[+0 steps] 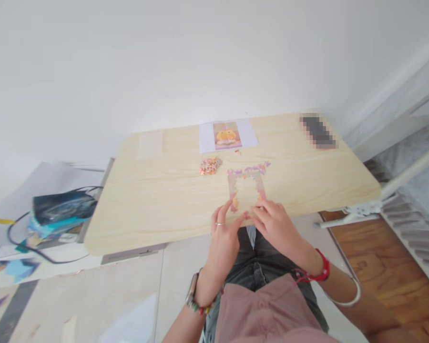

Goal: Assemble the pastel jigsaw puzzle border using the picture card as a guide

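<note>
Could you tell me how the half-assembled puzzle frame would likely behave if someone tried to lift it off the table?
The puzzle frame is only a thin border of small joined pieces with an open middle, so it would probably sag and come apart. It looks light, lying flat on the smooth table, so a push would likely slide or buckle it. Both hands rest at its near edge.

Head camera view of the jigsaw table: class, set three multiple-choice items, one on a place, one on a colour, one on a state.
1. Where is the loose pile of pieces?
A. left of the puzzle frame
B. on the floor
C. on the reference picture

2. What colour is the band on the right wrist?
A. blue
B. red
C. white

3. How complete is the puzzle frame?
A. finished
B. partly built, middle empty
C. unstarted

Answers: 1 A, the pile lies on the table left of the frame. 2 B, the band is red. 3 B, only border strips are joined.
</note>
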Motion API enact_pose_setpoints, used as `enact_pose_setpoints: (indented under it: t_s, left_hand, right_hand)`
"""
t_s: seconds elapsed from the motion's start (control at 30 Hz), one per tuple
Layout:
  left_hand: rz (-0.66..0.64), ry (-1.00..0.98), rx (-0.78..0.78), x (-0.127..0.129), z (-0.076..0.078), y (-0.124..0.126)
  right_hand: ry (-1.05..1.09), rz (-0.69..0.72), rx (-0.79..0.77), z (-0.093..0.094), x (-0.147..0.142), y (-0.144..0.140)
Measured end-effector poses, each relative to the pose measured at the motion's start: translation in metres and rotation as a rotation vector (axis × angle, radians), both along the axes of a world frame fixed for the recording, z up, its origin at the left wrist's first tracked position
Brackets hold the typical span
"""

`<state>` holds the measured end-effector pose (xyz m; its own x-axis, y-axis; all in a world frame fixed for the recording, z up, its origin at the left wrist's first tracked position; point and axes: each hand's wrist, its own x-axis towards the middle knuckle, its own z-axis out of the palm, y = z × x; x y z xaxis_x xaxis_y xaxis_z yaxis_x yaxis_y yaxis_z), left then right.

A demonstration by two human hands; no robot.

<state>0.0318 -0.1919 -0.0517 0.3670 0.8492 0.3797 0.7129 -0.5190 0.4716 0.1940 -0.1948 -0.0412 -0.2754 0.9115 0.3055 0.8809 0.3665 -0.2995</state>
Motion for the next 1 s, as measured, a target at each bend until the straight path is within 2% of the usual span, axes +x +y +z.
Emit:
enact_pose_setpoints:
  t_s: [0.17, 0.4, 0.67, 0.83, 1.0]
  left_hand:
    - [0.045, 0.014, 0.047, -0.003, 0.0, 0.004]
    - [-0.003, 0.094, 0.045, -0.003, 0.006, 0.008]
    - [-0.036, 0.056, 0.093, -0.001, -0.002, 0.0]
    - [-0.006, 0.021, 0.095, 0.0, 0.003, 0.002]
    - [-0.012, 0.032, 0.118, 0.005, 0.006, 0.007]
  right_hand:
    - [0.033, -0.083, 0.034, -0.005, -0.01, -0.009]
    - [0.042, -0.141, 0.04, -0.008, -0.02, -0.004]
    - [-0.02, -0.035, 0.065, -0.008, -0.001, -0.001]
    - [-0.165, 0.069, 0.056, -0.005, 0.009, 0.003]
    - [-0.213, 0.122, 0.072, 0.003, 0.032, 0.008]
